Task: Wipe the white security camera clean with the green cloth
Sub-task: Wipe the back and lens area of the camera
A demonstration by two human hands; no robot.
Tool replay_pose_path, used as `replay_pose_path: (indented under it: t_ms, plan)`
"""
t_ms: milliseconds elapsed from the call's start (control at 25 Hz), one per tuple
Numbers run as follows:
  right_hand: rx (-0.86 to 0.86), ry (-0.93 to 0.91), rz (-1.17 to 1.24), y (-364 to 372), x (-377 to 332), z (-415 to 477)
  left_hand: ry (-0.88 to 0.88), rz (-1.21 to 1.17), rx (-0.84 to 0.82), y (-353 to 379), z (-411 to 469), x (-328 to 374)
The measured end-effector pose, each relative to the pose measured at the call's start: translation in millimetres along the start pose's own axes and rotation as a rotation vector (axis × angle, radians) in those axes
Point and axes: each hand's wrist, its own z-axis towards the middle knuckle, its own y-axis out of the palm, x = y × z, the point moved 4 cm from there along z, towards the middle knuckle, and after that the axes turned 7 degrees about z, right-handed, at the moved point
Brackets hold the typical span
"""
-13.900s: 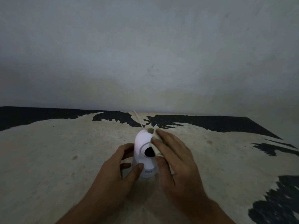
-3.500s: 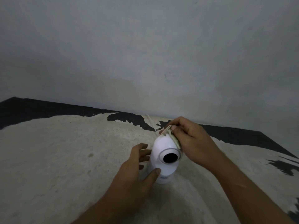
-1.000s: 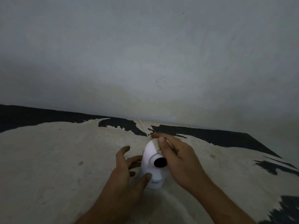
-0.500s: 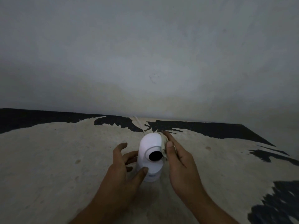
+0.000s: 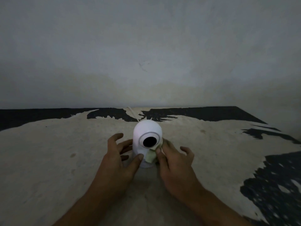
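The white security camera (image 5: 146,132) stands upright on the worn surface (image 5: 48,152), its round black lens facing me. My left hand (image 5: 118,159) cups its left side, with the thumb pressed on the base below the lens. My right hand (image 5: 172,160) presses the small pale green cloth (image 5: 150,156) against the lower right of the camera body, just under the lens. Most of the cloth is hidden under my fingers. A thin white cable (image 5: 132,114) runs from behind the camera toward the wall.
A bare grey wall (image 5: 146,54) rises close behind the camera. The surface is pale with black patches along the back edge (image 5: 203,114) and at the right (image 5: 273,185). Its right corner ends near the wall.
My right hand has slid the cloth from the camera's upper right side down to the lower front under the lens. The left hand has stayed on the base.
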Motion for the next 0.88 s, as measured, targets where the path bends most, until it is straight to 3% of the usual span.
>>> replay_pose_path:
  t_ms: [120,320,520,720,880]
  plan:
    - [0.181,-0.054,0.116,-9,-6,7,-0.011,0.007,-0.002,1,1,-1]
    - [0.098,-0.093,0.096,-4,3,3,-0.010,0.005,0.010,0,-1,0]
    - [0.288,-0.106,0.202,-18,0,14,-0.036,0.005,0.001,2,1,-1]
    - [0.152,-0.127,0.060,-9,11,4,-0.014,0.008,0.008,1,-1,-2]
    - [0.310,-0.171,0.084,-21,2,16,-0.021,0.007,0.000,1,2,-3]
